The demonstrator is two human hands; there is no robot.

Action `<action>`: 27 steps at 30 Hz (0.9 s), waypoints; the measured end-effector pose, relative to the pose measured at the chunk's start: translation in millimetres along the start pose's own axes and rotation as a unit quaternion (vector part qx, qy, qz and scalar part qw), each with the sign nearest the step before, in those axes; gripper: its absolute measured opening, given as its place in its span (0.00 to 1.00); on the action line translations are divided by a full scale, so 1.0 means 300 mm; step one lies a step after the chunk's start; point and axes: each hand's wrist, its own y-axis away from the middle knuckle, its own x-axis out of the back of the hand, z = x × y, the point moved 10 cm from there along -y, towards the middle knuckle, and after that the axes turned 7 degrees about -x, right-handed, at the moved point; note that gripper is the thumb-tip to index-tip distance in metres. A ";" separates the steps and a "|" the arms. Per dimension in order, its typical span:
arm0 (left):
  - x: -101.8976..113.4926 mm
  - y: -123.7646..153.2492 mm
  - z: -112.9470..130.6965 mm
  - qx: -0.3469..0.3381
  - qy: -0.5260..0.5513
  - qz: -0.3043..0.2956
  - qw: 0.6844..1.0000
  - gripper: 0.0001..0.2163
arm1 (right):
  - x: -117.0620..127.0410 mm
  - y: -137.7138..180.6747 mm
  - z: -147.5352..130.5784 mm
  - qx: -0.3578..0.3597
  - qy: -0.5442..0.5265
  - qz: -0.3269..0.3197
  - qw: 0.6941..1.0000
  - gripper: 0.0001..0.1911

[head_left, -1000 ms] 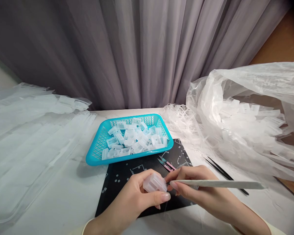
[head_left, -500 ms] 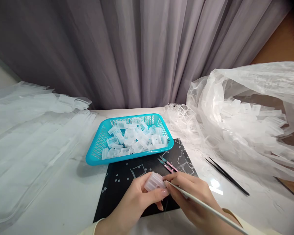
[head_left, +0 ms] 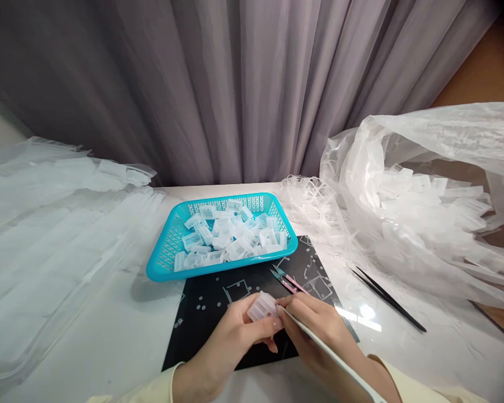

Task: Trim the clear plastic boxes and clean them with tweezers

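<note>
Your left hand (head_left: 237, 331) gripped a translucent piece (head_left: 261, 308) over the black mat (head_left: 201, 330), near the blue basket (head_left: 222, 269), while your right hand (head_left: 321, 324) pinched a slim white tool (head_left: 331, 354), its tip beside that piece.

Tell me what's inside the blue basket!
The blue basket holds a jumble of cloudy white plastic pieces, looking much like the plastic block in the left hand. Whatever lies under the top pieces is covered and can't be seen.
</note>
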 end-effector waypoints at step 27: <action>-0.069 0.023 -0.045 0.085 0.017 -0.097 0.991 0.10 | 0.044 -0.036 0.048 -0.044 0.019 -0.007 0.999 0.12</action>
